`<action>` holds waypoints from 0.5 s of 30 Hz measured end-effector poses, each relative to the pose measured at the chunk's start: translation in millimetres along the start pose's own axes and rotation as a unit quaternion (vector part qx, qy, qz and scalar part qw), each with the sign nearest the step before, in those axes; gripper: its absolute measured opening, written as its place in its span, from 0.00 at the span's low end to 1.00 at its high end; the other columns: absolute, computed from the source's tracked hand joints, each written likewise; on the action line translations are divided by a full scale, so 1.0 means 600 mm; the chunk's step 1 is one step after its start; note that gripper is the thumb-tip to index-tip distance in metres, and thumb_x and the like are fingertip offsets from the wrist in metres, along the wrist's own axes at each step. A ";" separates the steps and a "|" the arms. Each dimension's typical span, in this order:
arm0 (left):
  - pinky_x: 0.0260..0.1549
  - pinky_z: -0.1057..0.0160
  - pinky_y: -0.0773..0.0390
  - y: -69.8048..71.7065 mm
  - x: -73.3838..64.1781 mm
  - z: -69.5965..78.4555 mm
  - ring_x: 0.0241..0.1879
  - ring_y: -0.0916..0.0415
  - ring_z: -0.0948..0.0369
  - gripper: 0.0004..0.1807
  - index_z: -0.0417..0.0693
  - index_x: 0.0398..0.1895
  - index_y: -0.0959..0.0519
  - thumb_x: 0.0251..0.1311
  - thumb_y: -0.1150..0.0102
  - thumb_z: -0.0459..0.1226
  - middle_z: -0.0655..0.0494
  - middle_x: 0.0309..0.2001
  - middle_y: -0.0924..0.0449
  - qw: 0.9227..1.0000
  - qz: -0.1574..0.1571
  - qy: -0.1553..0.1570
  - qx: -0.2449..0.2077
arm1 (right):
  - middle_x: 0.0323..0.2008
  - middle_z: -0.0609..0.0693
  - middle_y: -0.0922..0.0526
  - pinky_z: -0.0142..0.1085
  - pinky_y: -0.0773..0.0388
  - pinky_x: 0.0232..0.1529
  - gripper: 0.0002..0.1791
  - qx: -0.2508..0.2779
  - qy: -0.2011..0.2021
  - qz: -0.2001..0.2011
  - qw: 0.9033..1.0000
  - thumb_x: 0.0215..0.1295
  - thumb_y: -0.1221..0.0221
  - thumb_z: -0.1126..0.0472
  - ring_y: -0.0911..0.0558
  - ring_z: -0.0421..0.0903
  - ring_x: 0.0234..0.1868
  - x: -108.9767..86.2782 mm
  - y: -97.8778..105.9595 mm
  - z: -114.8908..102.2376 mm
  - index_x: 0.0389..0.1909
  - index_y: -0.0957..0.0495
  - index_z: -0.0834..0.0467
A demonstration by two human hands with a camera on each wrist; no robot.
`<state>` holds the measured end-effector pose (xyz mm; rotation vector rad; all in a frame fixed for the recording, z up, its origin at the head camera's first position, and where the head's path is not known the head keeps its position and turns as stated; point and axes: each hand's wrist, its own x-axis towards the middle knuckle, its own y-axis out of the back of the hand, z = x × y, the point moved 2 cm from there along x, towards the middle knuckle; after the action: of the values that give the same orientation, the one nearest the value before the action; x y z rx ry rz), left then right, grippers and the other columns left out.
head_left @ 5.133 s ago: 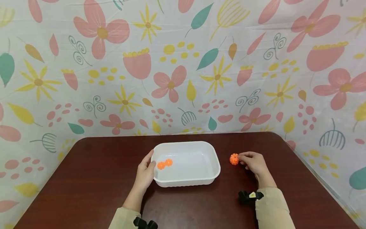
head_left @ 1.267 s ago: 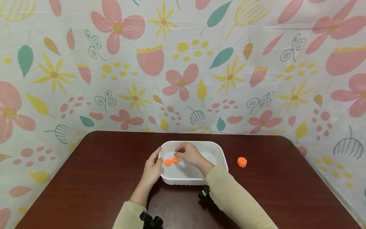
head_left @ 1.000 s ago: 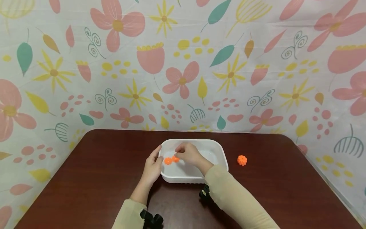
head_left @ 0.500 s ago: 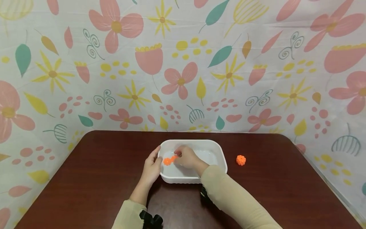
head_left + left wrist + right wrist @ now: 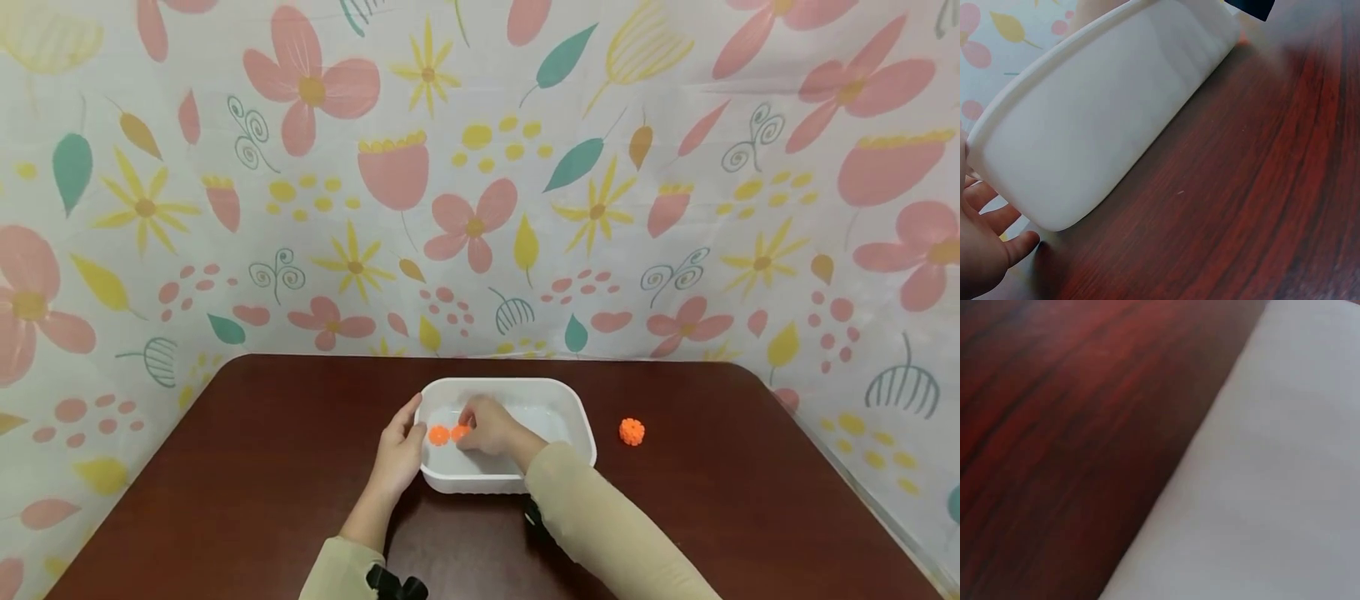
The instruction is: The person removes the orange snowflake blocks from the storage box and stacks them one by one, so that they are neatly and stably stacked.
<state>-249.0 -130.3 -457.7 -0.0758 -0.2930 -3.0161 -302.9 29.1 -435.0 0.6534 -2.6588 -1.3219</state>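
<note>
A white plastic tray point(image 5: 517, 483) sits on the dark wooden table. My left hand point(image 5: 397, 454) holds its left end, thumb by the rim and fingers against the outer wall; in the left wrist view that hand point(image 5: 985, 244) shows beside the tray's wall point(image 5: 1085, 125). Inside the tray on the left lie two small orange scalloped pieces, a left one point(image 5: 438, 436) and a right one point(image 5: 459, 432). Reaching over the front rim, my right hand point(image 5: 491, 429) pinches the right piece, partly covering it. The right wrist view shows only tray wall point(image 5: 1260, 487) and table, no hand.
To the right of the tray, an orange knobbly ball point(image 5: 632, 432) rests on the table point(image 5: 712, 500). A flower-patterned cloth point(image 5: 480, 208) hangs behind the table's far edge. Black camera mounts point(image 5: 393, 583) sit at the wrists.
My right hand went from the orange ball on the table into the tray, where its fingers have come down onto the right orange piece. The left hand stays on the tray.
</note>
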 end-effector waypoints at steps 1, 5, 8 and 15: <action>0.54 0.54 0.26 0.000 -0.002 -0.002 0.61 0.34 0.51 0.26 0.50 0.70 0.37 0.68 0.58 0.35 0.45 0.68 0.36 1.000 0.000 0.000 0.002 | 0.28 0.50 0.28 0.31 0.33 0.32 0.13 0.003 -0.003 -0.004 1.000 0.48 0.31 0.64 0.31 0.43 0.30 -0.003 -0.001 0.001 0.33 0.23 0.62; 0.52 0.55 0.25 -0.002 -0.009 -0.008 0.59 0.32 0.51 0.26 0.49 0.69 0.37 0.68 0.57 0.34 0.43 0.66 0.35 1.000 0.002 0.003 0.003 | 0.26 0.49 0.28 0.31 0.33 0.31 0.13 0.015 -0.024 -0.014 0.999 0.48 0.31 0.64 0.31 0.43 0.29 -0.011 -0.004 0.007 0.30 0.26 0.59; 0.53 0.54 0.25 -0.003 -0.012 -0.008 0.59 0.32 0.50 0.26 0.48 0.69 0.37 0.68 0.57 0.34 0.43 0.67 0.35 1.000 0.005 0.002 0.000 | 0.26 0.49 0.28 0.30 0.32 0.29 0.11 0.028 -0.032 -0.011 0.999 0.50 0.33 0.66 0.30 0.43 0.28 -0.013 -0.001 0.008 0.29 0.27 0.59; 0.54 0.51 0.25 -0.003 -0.003 0.002 0.60 0.31 0.48 0.26 0.48 0.70 0.38 0.67 0.58 0.34 0.40 0.65 0.33 1.000 0.002 -0.006 -0.007 | 0.25 0.51 0.24 0.30 0.27 0.24 0.05 0.099 -0.036 0.008 0.994 0.54 0.40 0.70 0.25 0.42 0.21 -0.010 0.021 0.007 0.32 0.24 0.61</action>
<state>-247.5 -128.0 -456.8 -0.0966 -0.2725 -3.0150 -302.9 41.6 -427.2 0.6155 -2.8737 -1.1071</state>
